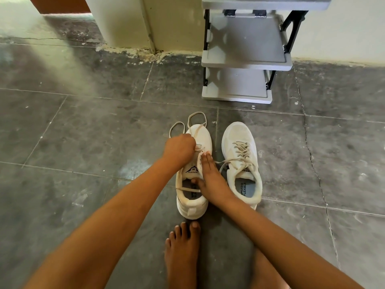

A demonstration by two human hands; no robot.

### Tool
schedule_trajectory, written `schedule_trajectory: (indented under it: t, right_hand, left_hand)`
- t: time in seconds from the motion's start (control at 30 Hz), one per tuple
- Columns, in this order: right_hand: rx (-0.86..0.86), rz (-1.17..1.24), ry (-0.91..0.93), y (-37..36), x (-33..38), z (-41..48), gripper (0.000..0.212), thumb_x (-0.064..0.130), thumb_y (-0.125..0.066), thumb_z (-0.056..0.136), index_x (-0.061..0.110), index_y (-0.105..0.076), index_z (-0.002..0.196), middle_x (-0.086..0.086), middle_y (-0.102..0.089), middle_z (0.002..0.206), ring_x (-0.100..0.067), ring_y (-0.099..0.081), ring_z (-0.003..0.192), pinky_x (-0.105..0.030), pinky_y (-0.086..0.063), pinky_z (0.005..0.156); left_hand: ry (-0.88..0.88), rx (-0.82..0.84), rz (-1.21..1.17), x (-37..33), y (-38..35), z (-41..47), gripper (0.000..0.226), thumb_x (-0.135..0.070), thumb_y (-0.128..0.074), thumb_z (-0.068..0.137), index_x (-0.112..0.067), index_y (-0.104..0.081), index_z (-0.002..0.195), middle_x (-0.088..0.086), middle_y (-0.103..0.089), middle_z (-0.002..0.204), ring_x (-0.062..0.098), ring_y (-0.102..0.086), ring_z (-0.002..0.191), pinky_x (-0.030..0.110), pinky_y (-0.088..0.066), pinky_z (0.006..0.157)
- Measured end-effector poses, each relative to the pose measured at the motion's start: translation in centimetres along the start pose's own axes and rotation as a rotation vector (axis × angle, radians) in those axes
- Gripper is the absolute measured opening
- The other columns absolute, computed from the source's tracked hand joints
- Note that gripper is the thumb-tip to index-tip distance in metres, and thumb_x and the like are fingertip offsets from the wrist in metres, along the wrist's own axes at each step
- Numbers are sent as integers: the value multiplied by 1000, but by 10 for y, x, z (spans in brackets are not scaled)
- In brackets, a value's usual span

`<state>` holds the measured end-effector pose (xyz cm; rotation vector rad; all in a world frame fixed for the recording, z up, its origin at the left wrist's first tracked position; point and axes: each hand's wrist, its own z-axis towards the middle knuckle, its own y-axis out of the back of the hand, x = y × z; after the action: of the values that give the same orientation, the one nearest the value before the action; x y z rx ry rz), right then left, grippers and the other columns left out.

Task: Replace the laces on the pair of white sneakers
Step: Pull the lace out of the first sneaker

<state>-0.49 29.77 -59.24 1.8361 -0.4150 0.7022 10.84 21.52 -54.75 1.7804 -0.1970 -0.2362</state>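
Two white sneakers stand side by side on the grey tiled floor. The left sneaker (192,205) has its lace (177,127) mostly pulled out, looping on the floor beyond the toe. My left hand (180,148) pinches this lace over the eyelets, fingers curled. My right hand (208,178) lies flat with straight fingers along the shoe's right side, thumb at the tongue. The right sneaker (241,163) is laced, its ends untied and loose.
A grey plastic shoe rack (245,59) with black legs stands against the wall behind the sneakers. A cream wall corner (133,24) rises at the back. My bare foot (182,253) rests on the floor just behind the left sneaker's heel.
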Motion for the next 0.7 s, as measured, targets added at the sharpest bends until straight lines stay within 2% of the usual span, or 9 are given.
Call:
schedule_trajectory:
  t: [0.07,0.13,0.2,0.27,0.3,0.33,0.4,0.5,0.7]
  right_hand:
    - [15,-11,0,0,-2,1,72,17,-47,96,2,1,148,-14,8,157,-22,7,146,-18,6,110]
    - [27,-33,-8,2,-6,1,71,17,-44,97,2,2,148,-14,8,157,-21,8,146,-17,7,110]
    - [32,-50,-12,4,-8,0,71,18,-44,97,2,2,148,-13,8,157,-21,8,146,-16,8,108]
    - [38,-51,-18,4,-6,0,72,18,-46,96,2,3,148,-14,9,157,-22,8,146,-18,5,110]
    - [42,-49,-22,3,-3,0,74,17,-47,95,3,3,148,-14,10,157,-23,8,146,-21,3,112]
    - [44,-46,-23,3,-1,1,75,16,-47,95,3,4,148,-14,11,157,-23,8,146,-22,1,113]
    - [41,-41,-18,2,0,2,76,14,-48,94,2,5,148,-14,11,157,-24,8,146,-22,1,113]
    - [20,-36,-8,2,-1,0,76,14,-48,94,2,3,148,-14,10,157,-23,8,146,-20,4,111]
    - [3,-72,9,2,0,-1,74,16,-46,95,1,3,148,-15,9,157,-23,7,146,-20,5,112]
  left_hand:
    - [28,-2,-88,2,3,3,20,-15,-49,89,-9,-66,97,8,-60,101,28,-60,92,33,-42,69]
    - [130,32,-457,5,6,6,13,-11,-54,86,-6,-66,83,7,-60,83,22,-56,78,27,-40,64]
    - [241,34,-912,3,7,4,17,-5,-59,85,-7,-63,69,2,-56,67,12,-50,63,21,-38,56]
    - [270,12,-1069,-2,8,-2,17,-6,-61,86,-10,-65,71,-1,-59,69,5,-50,61,13,-39,53]
    - [237,11,-1012,-4,8,-2,11,-7,-61,87,-9,-69,79,0,-64,79,6,-55,68,13,-43,59]
    - [181,11,-853,-3,9,0,11,-9,-61,86,-9,-71,90,2,-66,90,10,-59,80,17,-48,70]
    - [98,48,-486,1,11,0,22,-15,-61,85,-14,-70,105,2,-66,106,17,-60,98,32,-51,87]
    - [40,128,-233,8,11,-2,24,-16,-61,83,-17,-69,106,4,-65,108,21,-61,98,34,-52,85]
    - [58,-25,-116,3,3,-6,24,-8,-49,89,-9,-69,102,11,-64,107,29,-61,95,34,-47,75]
